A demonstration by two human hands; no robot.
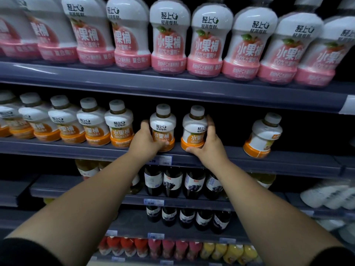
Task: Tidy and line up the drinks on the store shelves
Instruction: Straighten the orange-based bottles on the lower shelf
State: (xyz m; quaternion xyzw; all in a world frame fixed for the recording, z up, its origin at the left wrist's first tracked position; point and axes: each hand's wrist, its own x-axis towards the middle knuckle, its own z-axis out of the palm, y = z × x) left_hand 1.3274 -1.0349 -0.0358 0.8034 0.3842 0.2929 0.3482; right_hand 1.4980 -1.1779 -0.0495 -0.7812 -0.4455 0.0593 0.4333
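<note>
At the centre of the frame, on the middle shelf (240,160), the left bottle (162,127) and the right bottle (194,129), both orange-labelled, stand upright near each other with a dark gap between. The left hand (146,144) grips the left bottle, its fingers (144,125) curled round the bottle's left side. The right hand (210,148) holds the right bottle, fingers wrapped round its right flank, thumb at the orange base.

To the left a row of matching bottles (92,123) sits close-packed. Well apart at the right stands a stray bottle (264,135), its label turned partly away. Pink-label bottles (169,41) fill the shelf above, dark bottles (172,183) the one below.

The step in hand looks like closing up the row. Next, both held bottles probably need sliding left against it, labels forward, before the stray one is fetched.
</note>
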